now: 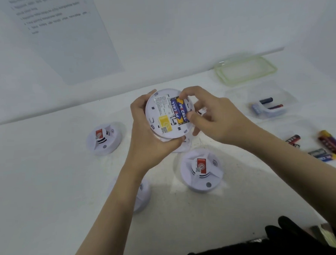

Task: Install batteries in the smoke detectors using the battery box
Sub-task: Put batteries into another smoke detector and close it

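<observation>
At mid-frame my left hand (144,128) gripped the upturned smoke detector (163,116) while my right hand (207,116), fingertips pinched, pressed the batteries (179,112), lying top-to-bottom, into its bay.

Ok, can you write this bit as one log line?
left hand: holds smoke detector | right hand: seating batteries | three detectors wait

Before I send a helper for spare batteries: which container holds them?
On the white table, look to the far right by the wall. Below the green-rimmed lid lies a clear plastic box. Unlike the loose batteries nearer the edge, its batteries sit inside walls.
</observation>
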